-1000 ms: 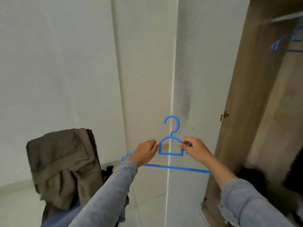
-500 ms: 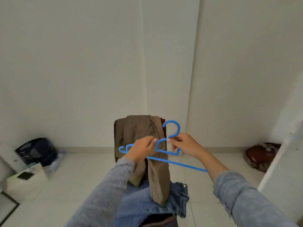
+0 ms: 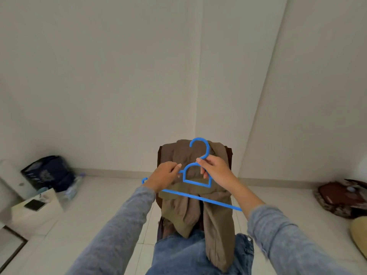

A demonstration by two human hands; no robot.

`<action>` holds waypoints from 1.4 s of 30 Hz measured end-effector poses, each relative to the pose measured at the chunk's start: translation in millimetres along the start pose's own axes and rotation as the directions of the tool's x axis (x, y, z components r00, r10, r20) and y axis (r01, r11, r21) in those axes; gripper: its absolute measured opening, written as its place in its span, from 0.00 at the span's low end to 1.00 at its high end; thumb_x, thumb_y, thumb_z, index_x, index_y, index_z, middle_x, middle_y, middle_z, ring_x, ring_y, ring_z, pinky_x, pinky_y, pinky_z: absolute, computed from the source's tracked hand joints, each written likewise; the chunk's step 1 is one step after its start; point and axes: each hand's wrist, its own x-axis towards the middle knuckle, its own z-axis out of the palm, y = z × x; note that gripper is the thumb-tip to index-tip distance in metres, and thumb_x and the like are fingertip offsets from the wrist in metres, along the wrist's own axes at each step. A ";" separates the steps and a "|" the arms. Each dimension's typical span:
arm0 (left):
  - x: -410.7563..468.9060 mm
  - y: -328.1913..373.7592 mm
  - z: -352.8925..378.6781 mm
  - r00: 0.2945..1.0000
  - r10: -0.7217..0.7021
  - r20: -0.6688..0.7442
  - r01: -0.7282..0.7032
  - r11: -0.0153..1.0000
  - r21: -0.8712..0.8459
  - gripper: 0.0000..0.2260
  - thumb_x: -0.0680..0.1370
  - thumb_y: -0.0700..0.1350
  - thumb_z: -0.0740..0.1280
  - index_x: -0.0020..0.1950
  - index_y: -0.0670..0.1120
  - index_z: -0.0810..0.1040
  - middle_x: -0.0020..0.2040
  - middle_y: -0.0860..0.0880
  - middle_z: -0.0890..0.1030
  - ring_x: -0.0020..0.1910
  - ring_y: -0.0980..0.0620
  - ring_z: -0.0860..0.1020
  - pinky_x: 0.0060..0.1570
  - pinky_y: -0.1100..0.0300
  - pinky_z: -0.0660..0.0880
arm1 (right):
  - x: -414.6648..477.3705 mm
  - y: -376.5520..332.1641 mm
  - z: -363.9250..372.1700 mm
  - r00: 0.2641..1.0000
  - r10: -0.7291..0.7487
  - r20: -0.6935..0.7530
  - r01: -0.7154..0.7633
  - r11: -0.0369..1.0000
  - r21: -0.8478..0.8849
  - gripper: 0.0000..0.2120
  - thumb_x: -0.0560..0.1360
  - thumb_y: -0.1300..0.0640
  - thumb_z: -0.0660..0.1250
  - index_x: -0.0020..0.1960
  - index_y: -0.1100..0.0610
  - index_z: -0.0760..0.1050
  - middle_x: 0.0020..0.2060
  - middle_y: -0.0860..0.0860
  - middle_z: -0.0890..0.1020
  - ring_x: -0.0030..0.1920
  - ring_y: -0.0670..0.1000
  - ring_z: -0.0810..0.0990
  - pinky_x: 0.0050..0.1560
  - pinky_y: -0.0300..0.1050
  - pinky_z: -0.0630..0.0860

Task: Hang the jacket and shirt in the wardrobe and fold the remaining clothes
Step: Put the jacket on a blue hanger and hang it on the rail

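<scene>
1. Directly ahead of the person, a blue plastic hanger (image 3: 196, 183) was held in the air in front of a chair, its hook upward and its long lower bar sloping down toward the right.
2. The left hand (image 3: 165, 176) pinched the hanger's left shoulder just beside the neck, thumb and fingertips closed on the plastic.
3. The right hand (image 3: 215, 168) gripped the neck at the base of the hook, fingers curled round it.
4. Both arms wore grey sleeves (image 3: 119, 231).
5. Behind the hanger, an olive-brown garment (image 3: 178, 211) hung bunched over the back of a dark brown chair (image 3: 229, 155); whether it was the jacket could not be told.
6. Blue jeans (image 3: 178, 253) lay on the chair under the garment's hanging ends.
7. At the left, on the white tiled floor (image 3: 111, 195), a dark bag (image 3: 49, 171) stood against the wall with a plastic bottle (image 3: 73, 187) just beside it, and a dark phone (image 3: 34, 205) lay on a low white box (image 3: 29, 217) nearby.
8. At the right wall sat a reddish-brown bundle (image 3: 337, 199), with a pale yellow cushion (image 3: 359, 231) near it.
</scene>
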 end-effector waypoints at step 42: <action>78.6 -96.9 141.8 0.864 -0.500 0.063 0.490 0.805 -0.335 0.26 0.71 0.40 0.71 0.67 0.40 0.65 0.59 0.48 0.72 0.60 0.49 0.72 0.62 0.56 0.69 | 165.3 101.3 -26.6 0.740 0.025 -0.672 0.049 0.995 0.091 0.07 0.80 0.55 0.58 0.51 0.57 0.73 0.36 0.47 0.75 0.36 0.42 0.73 0.37 0.25 0.68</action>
